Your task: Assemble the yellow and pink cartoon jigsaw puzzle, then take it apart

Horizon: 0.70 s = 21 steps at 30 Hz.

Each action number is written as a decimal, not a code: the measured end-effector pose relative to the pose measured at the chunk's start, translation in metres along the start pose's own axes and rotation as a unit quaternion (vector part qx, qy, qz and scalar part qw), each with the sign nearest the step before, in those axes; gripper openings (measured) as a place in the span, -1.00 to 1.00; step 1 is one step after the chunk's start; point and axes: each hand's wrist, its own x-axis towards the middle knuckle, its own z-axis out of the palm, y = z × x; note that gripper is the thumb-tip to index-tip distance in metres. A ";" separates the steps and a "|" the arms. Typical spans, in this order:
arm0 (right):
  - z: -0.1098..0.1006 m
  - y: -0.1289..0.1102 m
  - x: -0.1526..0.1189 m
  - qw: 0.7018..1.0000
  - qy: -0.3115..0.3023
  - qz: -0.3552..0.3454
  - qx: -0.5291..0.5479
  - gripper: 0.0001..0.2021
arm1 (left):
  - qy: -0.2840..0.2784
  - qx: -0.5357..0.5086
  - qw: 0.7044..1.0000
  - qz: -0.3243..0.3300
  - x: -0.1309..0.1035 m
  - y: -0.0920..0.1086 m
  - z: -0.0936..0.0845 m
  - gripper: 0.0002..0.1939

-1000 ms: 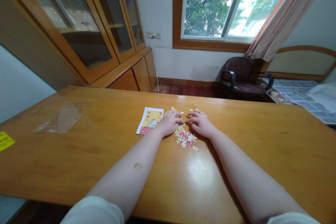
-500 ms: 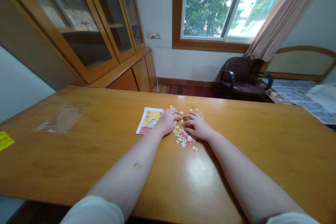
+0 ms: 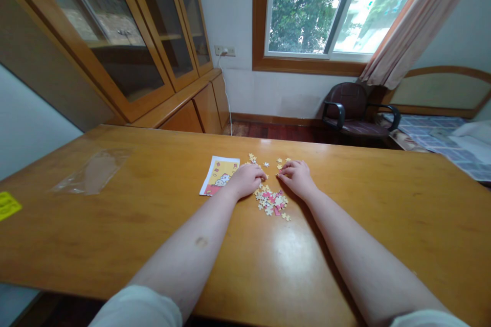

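Observation:
A heap of small jigsaw puzzle pieces (image 3: 271,201), pink, white and yellow, lies on the wooden table (image 3: 245,265). Beyond it, my left hand (image 3: 248,180) rests low with curled fingers, a yellowish piece at its fingertips. Across a small gap, my right hand (image 3: 297,178) pinches a small yellow puzzle piece (image 3: 277,175) at its fingertips. Left of the heap is a picture card (image 3: 214,173) with white cartoon figures on yellow and pink; my left hand and forearm overlap its right side. Several loose yellow pieces (image 3: 252,157) lie past my hands.
A clear plastic bag (image 3: 94,171) lies flat on the table's left, with a yellow sticker (image 3: 8,205) at the left edge. Past the table are a glass-door cabinet (image 3: 153,36), an office chair (image 3: 349,107) and a bed (image 3: 441,135).
My right hand has moved slightly right and its spread fingers have drawn together, uncovering more of the heap. My left fingers have curled in, close to where they were.

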 end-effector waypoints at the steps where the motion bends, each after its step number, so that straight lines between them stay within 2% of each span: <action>1: 0.000 0.000 0.000 1.000 0.003 0.006 -0.003 -0.83 | -0.005 0.002 1.000 0.002 0.000 0.001 -0.001 -0.71; 6: -0.002 -0.002 -0.001 0.999 0.000 0.003 -0.034 -0.89 | -0.049 0.025 0.998 0.021 -0.002 0.005 -0.003 -0.77; 10: -0.004 -0.004 0.000 0.999 0.027 0.002 -0.024 -0.86 | -0.068 0.030 0.997 0.034 -0.003 0.007 -0.004 -0.79; 17: -0.007 -0.007 0.000 0.997 0.024 -0.075 0.025 -0.85 | -0.061 0.004 0.998 0.022 -0.003 0.006 0.000 -0.77; 21: -0.013 -0.013 0.000 0.990 -0.023 -0.127 0.058 -0.84 | -0.036 -0.053 0.998 0.011 -0.002 0.003 0.003 -0.73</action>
